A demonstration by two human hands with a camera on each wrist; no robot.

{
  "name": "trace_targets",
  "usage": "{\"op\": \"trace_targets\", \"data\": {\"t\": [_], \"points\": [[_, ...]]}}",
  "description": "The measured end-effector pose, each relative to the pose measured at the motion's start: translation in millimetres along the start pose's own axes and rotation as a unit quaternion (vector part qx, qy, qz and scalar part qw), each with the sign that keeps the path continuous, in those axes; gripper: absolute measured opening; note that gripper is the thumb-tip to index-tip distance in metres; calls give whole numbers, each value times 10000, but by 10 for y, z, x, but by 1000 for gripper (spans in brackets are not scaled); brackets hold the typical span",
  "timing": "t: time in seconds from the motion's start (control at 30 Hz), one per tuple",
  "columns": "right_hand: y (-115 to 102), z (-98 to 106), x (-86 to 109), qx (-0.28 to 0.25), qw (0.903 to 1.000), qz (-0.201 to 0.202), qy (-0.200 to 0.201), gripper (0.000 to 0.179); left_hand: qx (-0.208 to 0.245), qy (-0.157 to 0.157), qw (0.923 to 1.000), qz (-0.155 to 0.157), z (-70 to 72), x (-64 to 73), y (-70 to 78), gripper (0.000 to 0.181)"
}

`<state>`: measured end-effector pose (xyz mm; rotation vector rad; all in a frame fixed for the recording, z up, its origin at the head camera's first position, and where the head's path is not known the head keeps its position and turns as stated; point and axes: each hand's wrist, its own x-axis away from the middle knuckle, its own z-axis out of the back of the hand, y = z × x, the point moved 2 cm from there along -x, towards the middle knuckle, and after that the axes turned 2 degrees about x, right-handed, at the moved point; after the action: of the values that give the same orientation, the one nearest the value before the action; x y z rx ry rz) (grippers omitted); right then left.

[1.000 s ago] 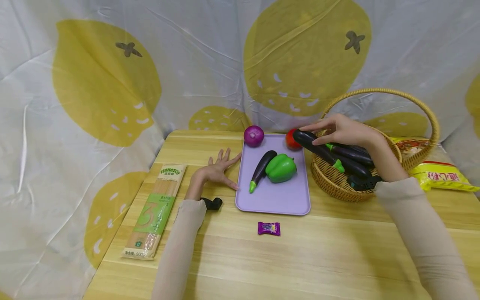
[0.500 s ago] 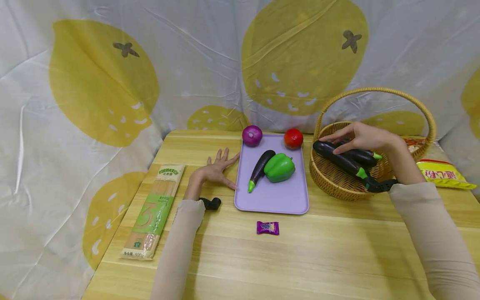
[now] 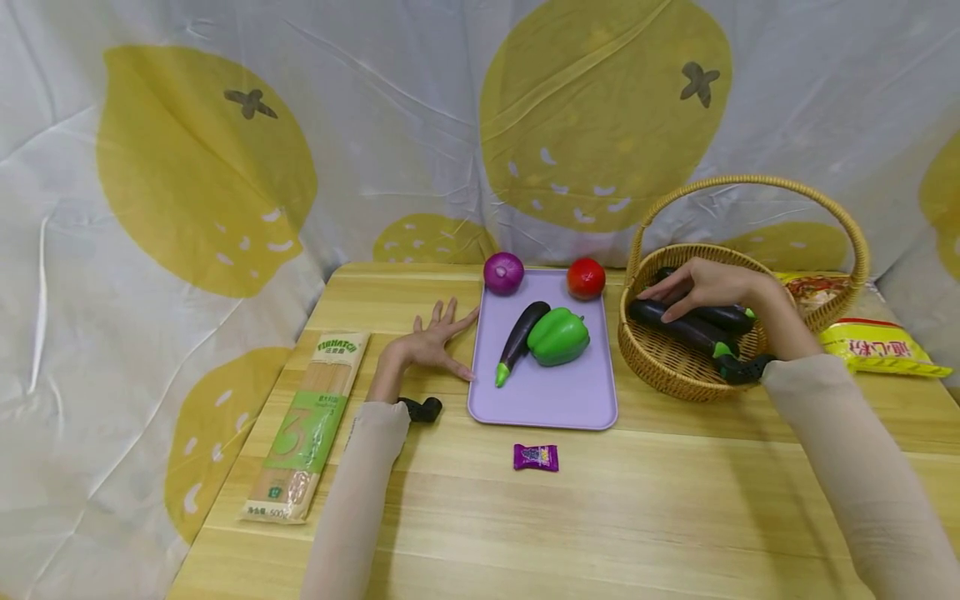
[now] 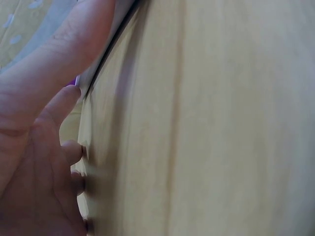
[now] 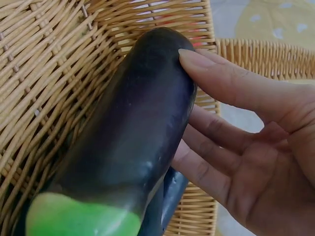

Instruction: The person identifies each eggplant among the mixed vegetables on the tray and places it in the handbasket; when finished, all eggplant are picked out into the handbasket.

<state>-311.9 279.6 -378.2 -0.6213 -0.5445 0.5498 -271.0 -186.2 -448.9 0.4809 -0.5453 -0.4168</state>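
My right hand [image 3: 708, 287] is inside the wicker basket [image 3: 660, 379], pinching a dark purple eggplant [image 3: 684, 327] near its rounded end. In the right wrist view the thumb lies on the side of this eggplant [image 5: 133, 113], with the other fingers curled behind it; its green cap points toward the wrist. More eggplants [image 3: 726, 317] lie under and beside it. My left hand [image 3: 431, 343] has its fingers spread on the table, thumb and index fingertips at the left edge of the lilac tray [image 3: 543, 408]. A smaller eggplant [image 3: 521, 337] and a green bell pepper [image 3: 558, 337] lie on the tray.
A purple onion [image 3: 503, 273] and a tomato [image 3: 586, 278] sit at the tray's far corners. A spaghetti pack [image 3: 307, 429] lies on the left, a small purple packet [image 3: 536, 457] in front of the tray. Behind the basket lies a yellow bag [image 3: 873, 346]; its handle [image 3: 757, 181] arches above.
My right hand has carried the eggplant from over the basket's left rim, beside the tomato, rightward and down into the basket. The left hand has stayed at the tray's edge.
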Motion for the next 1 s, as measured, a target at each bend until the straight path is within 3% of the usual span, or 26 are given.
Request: {"op": "trace_targets", "data": {"t": [0.27, 0.7, 1.0], "points": [[-12, -27, -40, -124, 9996, -208, -174, 50, -11, -4, 10000, 53, -16, 7, 4, 124], [-61, -71, -117, 287, 9989, -241, -274, 45, 7, -7, 10000, 59, -1, -4, -9, 125], [-56, -94, -137, 155, 9988, -363, -273, 49, 5, 4, 10000, 78, 7, 10, 9, 124]]}}
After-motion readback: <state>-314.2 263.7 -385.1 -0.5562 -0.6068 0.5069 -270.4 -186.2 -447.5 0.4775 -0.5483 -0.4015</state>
